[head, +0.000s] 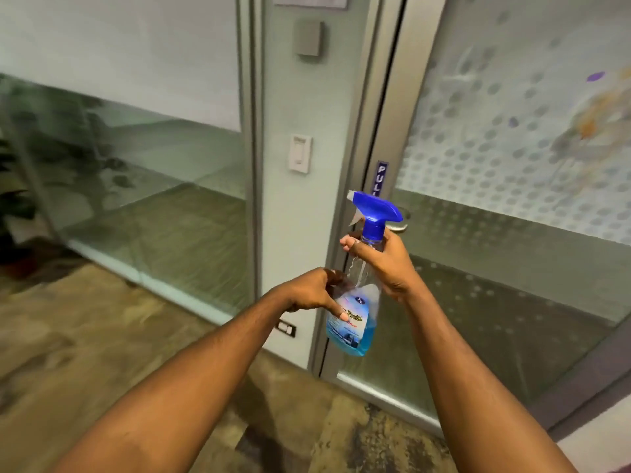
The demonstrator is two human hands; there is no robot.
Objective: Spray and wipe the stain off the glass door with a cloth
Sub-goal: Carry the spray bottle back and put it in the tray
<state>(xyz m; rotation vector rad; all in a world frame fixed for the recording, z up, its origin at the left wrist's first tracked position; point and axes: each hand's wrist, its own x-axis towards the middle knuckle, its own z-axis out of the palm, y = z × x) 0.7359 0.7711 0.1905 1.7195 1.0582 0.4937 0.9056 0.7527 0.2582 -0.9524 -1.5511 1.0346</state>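
Observation:
A clear spray bottle [355, 322] with blue liquid and a blue trigger head is held upright in front of me, its nozzle pointing left. My right hand [382, 264] is wrapped around its neck just below the trigger. My left hand [314, 291] grips the bottle's body at the label. The glass door [505, 206] with a frosted dot pattern stands to the right. An orange-brown smear with purple spots, the stain [590, 117], is on the frosted glass at the upper right. No cloth is in view.
A metal door frame with a blue PULL sign [380, 177] and a lever handle [397, 227] sits behind the bottle. A wall strip carries a light switch [299, 153]. A glass partition [136, 186] is on the left, with a potted plant [13, 206] at the far left.

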